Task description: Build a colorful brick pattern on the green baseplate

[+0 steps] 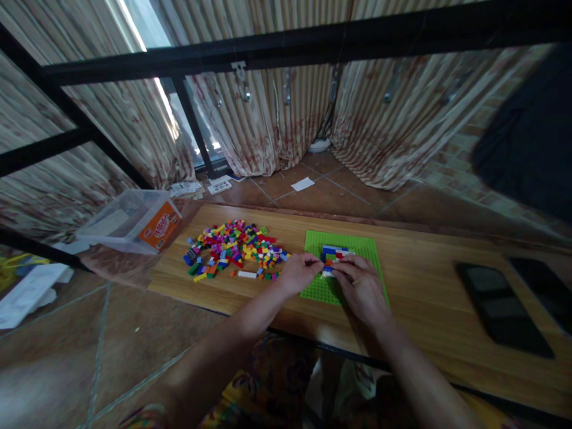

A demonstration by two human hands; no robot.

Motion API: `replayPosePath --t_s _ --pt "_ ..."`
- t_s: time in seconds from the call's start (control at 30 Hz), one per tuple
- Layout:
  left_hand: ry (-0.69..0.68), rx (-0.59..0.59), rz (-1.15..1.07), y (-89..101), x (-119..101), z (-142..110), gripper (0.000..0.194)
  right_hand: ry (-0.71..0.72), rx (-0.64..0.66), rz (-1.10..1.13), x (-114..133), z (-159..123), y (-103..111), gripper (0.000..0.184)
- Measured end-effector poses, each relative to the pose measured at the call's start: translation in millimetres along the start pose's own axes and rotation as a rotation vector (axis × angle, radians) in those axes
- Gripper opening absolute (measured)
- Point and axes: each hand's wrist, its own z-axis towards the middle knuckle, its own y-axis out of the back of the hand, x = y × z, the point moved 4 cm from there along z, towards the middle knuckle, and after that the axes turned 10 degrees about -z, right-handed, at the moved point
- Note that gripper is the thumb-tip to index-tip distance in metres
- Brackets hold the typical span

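Note:
A green studded baseplate (315, 240) lies on the wooden table, bearing a small build of toy bricks (334, 249) in blue, white, red and orange. My left hand (300, 273) reaches over the plate's left side, its fingers pinched together at the build's left edge. Whatever is between those fingertips is too small to make out. From the right, my right hand (361, 287) curls over the build, with thumb and fingers closed on its bricks and hiding part of them. Left of the plate spreads a heap of loose, many-coloured toy bricks (235, 244).
Dark flat phone-like devices (503, 307) rest at the right of the wooden table (420, 280). A clear plastic box (120, 223) with an orange label stands beyond its left end. Black metal bars (286, 44) cross in front of striped curtains. Papers (302, 184) lie on the tiled floor.

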Motion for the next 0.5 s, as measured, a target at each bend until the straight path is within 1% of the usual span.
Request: replayPosePath --t_s 0.37,0.5 --pt "-0.046 0.002 0.122 -2.0 -5.9 -0.6 0.021 0.006 0.027 -0.012 4.2 0.4 2.7 0.024" --pt "-0.032 -0.015 0.137 -2.7 -5.8 -0.8 0.023 -0.074 -0.045 0.039 0.6 1.0 3.9 0.026"
